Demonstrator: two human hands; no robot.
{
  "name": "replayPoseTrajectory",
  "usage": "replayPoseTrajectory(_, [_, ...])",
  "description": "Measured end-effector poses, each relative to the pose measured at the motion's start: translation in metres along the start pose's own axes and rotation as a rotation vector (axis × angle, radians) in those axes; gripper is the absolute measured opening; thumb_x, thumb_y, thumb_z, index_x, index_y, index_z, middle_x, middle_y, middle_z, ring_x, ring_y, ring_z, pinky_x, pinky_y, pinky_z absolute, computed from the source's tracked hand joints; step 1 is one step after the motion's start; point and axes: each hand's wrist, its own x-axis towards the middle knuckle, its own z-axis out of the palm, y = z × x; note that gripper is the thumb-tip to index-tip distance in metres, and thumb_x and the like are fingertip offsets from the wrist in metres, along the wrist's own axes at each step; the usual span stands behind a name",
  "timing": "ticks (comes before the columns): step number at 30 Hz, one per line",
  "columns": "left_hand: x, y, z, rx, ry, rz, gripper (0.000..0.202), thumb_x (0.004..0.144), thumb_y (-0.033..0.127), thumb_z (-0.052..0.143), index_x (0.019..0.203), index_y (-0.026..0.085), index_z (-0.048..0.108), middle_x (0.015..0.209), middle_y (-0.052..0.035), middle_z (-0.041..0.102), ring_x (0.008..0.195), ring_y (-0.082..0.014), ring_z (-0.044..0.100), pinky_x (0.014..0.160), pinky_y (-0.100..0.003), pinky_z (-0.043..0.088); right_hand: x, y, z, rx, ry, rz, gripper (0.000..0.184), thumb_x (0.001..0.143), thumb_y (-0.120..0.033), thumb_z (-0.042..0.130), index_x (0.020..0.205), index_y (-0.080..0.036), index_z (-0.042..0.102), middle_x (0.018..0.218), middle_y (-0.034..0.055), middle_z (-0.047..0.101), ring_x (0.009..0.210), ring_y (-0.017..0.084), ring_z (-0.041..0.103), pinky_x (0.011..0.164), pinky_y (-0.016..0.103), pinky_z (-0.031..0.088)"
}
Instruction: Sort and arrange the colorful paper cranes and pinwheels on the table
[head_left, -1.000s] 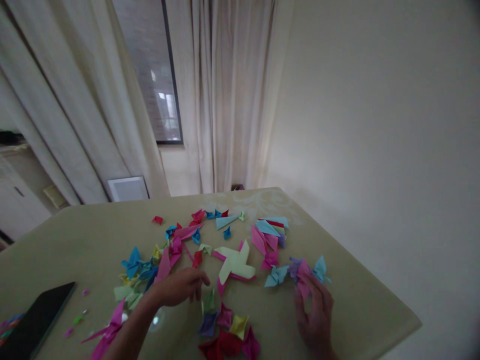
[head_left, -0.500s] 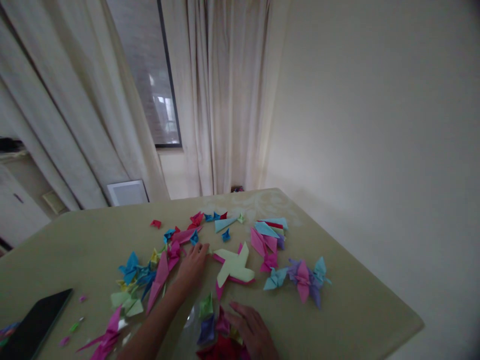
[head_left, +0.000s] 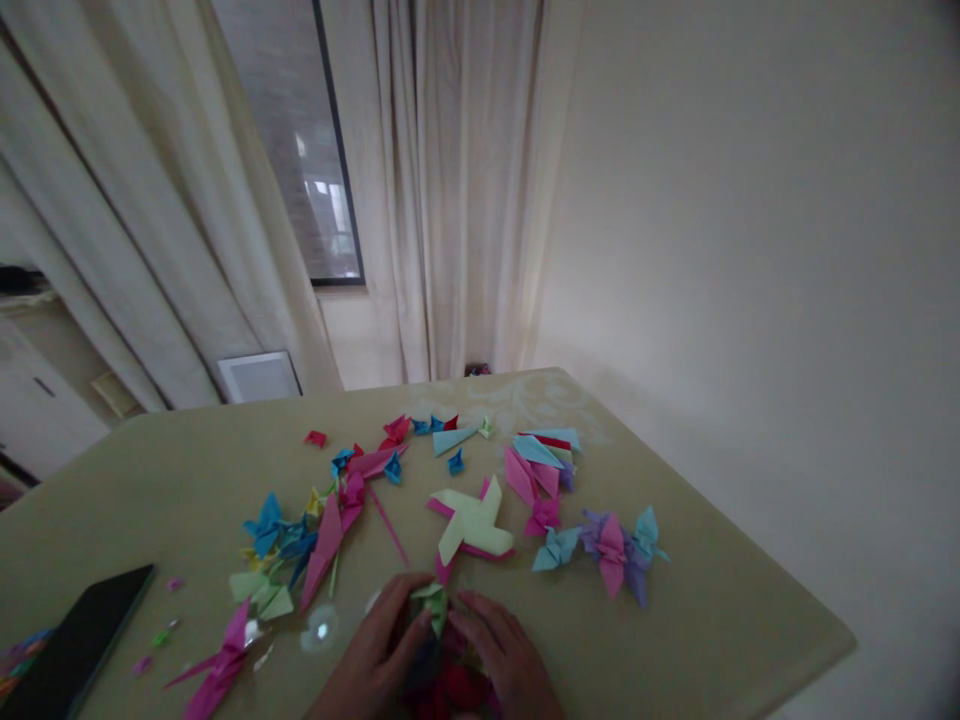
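At the near edge of the view, both hands are round a cluster of folded-paper origami pieces (head_left: 461,685) in red, blue and pink. My left hand (head_left: 375,650) has its thumb and fingers closed on a green origami piece (head_left: 431,603) at the top of the cluster. On the other side, my right hand (head_left: 506,655) curves its fingers against the cluster. The lower parts of both hands are cut off, and the fingers hide much of the cluster. Just beyond lies a pale green and pink paper pinwheel (head_left: 474,525).
Pink, blue and yellow origami (head_left: 326,545) lies left of the pinwheel, beside a thin pink stick (head_left: 388,525). Purple, pink and light-blue paper flowers (head_left: 613,555) are at the right. A dark phone or tablet (head_left: 94,640) and a magenta paper figure (head_left: 221,665) sit at the left.
My left hand has come back from the paper pieces beyond to the cluster and closed on the green piece. My right hand stays at the cluster. The pink stick is now uncovered.
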Motion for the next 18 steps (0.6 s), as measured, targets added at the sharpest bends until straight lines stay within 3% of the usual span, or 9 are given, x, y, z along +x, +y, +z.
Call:
replayPoseTrajectory(5, [-0.013, 0.000, 0.010, -0.027, -0.030, 0.018, 0.054, 0.102, 0.062, 0.051, 0.143, 0.031, 0.064, 0.145, -0.0098, 0.070, 0.134, -0.0287, 0.066, 0.115, -0.043, 0.055, 0.011, -0.012, -0.010, 0.098, 0.038, -0.015, 0.092, 0.089, -0.087, 0.057, 0.162, -0.033, 0.045, 0.153, 0.0120, 0.064, 0.133, 0.032, 0.067, 0.111, 0.041, 0.056])
replayPoseTrajectory(9, [-0.005, -0.005, 0.003, 0.058, 0.064, 0.082, 0.051, 0.104, 0.056, 0.052, 0.147, 0.029, 0.062, 0.149, -0.0118, 0.066, 0.138, -0.0296, 0.062, 0.118, -0.047, 0.052, 0.057, -0.014, -0.042, 0.125, 0.101, 0.061, 0.071, 0.101, -0.078, 0.046, 0.150, -0.026, 0.057, 0.147, 0.0129, 0.065, 0.135, 0.031, 0.061, 0.115, 0.044, 0.049])
replayPoseTrajectory(11, [0.013, -0.004, -0.009, 0.140, 0.111, 0.092, 0.046, 0.107, 0.053, 0.048, 0.142, 0.027, 0.065, 0.144, -0.0125, 0.068, 0.134, -0.0286, 0.065, 0.116, -0.047, 0.053, 0.099, -0.005, -0.058, 0.069, 0.081, 0.155, 0.052, 0.108, -0.062, 0.046, 0.140, -0.024, 0.064, 0.137, 0.0123, 0.069, 0.130, 0.028, 0.063, 0.113, 0.042, 0.048])
replayPoseTrajectory(13, [0.041, -0.001, -0.024, 0.269, 0.145, 0.086, 0.041, 0.110, 0.046, 0.042, 0.133, 0.024, 0.068, 0.134, -0.0128, 0.072, 0.124, -0.0265, 0.070, 0.109, -0.044, 0.057, 0.147, 0.012, -0.067, -0.056, -0.057, 0.278, 0.035, 0.111, -0.043, 0.049, 0.133, -0.022, 0.068, 0.128, 0.0103, 0.072, 0.120, 0.024, 0.066, 0.109, 0.036, 0.048])
replayPoseTrajectory(15, [0.076, 0.002, -0.040, 0.479, 0.177, 0.066, 0.039, 0.110, 0.033, 0.037, 0.128, 0.021, 0.070, 0.126, -0.0134, 0.075, 0.117, -0.0254, 0.072, 0.104, -0.041, 0.058, 0.189, 0.033, -0.067, -0.156, -0.204, 0.331, 0.030, 0.109, -0.027, 0.053, 0.134, -0.020, 0.068, 0.134, 0.0110, 0.070, 0.121, 0.021, 0.065, 0.108, 0.031, 0.047])
replayPoseTrajectory(18, [0.124, -0.001, -0.058, 0.727, 0.197, 0.040, 0.041, 0.102, 0.012, 0.039, 0.129, 0.015, 0.069, 0.132, -0.0178, 0.072, 0.130, -0.0296, 0.066, 0.115, -0.048, 0.050, 0.227, 0.060, -0.053, -0.230, -0.273, 0.378, 0.028, 0.100, -0.016, 0.066, 0.127, -0.015, 0.071, 0.134, 0.0150, 0.068, 0.121, 0.025, 0.065, 0.104, 0.036, 0.049])
